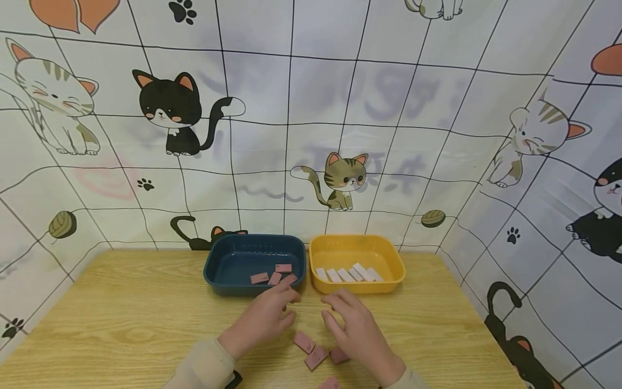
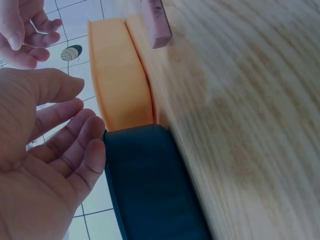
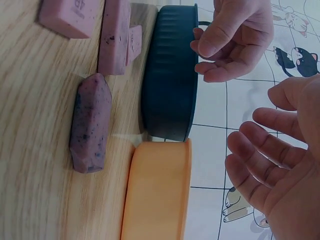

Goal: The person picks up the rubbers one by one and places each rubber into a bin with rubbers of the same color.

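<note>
My left hand (image 1: 262, 319) is just in front of the blue tray (image 1: 228, 288), its fingertips by the front right corner. Its fingers are loosely bent and hold nothing in the left wrist view. My right hand (image 1: 359, 330) hovers before the yellow tray (image 1: 389, 286), fingers relaxed and nothing between them. Below the hands, several pink erasers lie on the table, among them one eraser (image 1: 304, 342), another (image 1: 316, 357), and a smudged, worn one (image 3: 91, 125) partly under the right hand in the head view. Inside the blue tray are several pink erasers (image 1: 283, 268).
Several white blocks (image 1: 346, 275) lie in a row in the yellow tray. Both trays stand side by side at the back of the wooden table (image 1: 146, 319), against a cat-patterned wall covering (image 1: 262, 146). One more pink eraser (image 1: 330, 383) sits at the frame's bottom edge.
</note>
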Demonstrator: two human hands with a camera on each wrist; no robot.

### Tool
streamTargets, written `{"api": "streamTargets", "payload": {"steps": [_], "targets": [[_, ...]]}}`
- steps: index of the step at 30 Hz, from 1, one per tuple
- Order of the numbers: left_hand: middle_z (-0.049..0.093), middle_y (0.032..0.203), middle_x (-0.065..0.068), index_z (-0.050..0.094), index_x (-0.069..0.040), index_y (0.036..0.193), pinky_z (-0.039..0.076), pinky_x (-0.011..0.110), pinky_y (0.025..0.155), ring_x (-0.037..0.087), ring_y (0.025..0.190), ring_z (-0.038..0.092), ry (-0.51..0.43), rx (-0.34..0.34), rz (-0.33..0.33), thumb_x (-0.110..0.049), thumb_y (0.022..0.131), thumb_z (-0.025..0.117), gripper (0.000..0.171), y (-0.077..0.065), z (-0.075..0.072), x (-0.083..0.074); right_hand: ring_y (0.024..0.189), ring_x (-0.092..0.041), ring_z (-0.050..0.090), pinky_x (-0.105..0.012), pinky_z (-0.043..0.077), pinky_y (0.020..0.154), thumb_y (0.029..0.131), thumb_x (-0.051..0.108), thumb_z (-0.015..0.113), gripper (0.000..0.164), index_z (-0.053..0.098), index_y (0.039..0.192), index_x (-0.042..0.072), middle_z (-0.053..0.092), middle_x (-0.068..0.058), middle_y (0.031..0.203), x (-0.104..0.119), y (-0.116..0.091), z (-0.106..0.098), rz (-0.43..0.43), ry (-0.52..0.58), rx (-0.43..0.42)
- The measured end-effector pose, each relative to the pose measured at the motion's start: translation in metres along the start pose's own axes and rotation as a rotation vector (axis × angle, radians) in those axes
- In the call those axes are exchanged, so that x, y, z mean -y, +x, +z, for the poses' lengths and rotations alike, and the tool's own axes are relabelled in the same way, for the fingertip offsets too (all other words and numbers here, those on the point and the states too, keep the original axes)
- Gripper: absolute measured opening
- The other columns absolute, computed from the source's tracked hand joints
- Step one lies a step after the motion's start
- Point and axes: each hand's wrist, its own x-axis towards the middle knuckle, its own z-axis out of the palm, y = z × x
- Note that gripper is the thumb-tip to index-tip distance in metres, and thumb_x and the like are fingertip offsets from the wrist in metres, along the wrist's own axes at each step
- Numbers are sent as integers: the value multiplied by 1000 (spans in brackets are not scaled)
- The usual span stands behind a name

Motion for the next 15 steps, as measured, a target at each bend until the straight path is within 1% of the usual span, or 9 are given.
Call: {"api": "streamTargets", "payload": {"steps": [2, 4, 7, 10, 15], "targets": [[68, 117, 9, 73, -5, 110, 55, 27, 71, 11, 80, 64, 4, 11, 14, -4, 89, 76, 21, 0, 1, 0, 84, -4, 56, -22, 51, 69, 90, 6, 77, 22, 75, 111, 10, 65, 4, 105, 0, -1, 0, -10, 6, -8], [67, 106, 4, 73, -4, 111, 55, 26, 71, 9, 79, 61, 10, 24, 28, -4, 89, 77, 22, -1, 2, 1, 86, -6, 58, -22, 52, 70, 90, 5, 77, 22, 75, 111, 10, 65, 4, 106, 0, -2, 1, -24, 2, -13], [66, 104, 5, 73, -3, 111, 54, 24, 70, 8, 77, 57, 24, 41, 57, -4, 88, 77, 23, -2, 5, 3, 88, -6, 59, -23, 53, 72, 89, 5, 77, 23, 74, 112, 10, 66, 3, 106, 0, -4, 2, -27, -3, -10], [64, 102, 5, 73, -4, 112, 53, 23, 70, 6, 77, 55, 27, 61, 69, -4, 88, 76, 24, -3, 7, 4, 92, -6, 61, -24, 54, 74, 89, 6, 78, 22, 74, 111, 9, 67, 3, 107, 0, -6, 3, -27, -1, 2], [63, 100, 5, 73, -4, 112, 52, 24, 71, 5, 76, 52, 23, 95, 71, -5, 87, 76, 26, -5, 10, 5, 96, -7, 63, -26, 56, 76, 91, 8, 77, 20, 74, 110, 11, 66, 4, 109, 1, -9, 3, 0, 10, 35]]}}
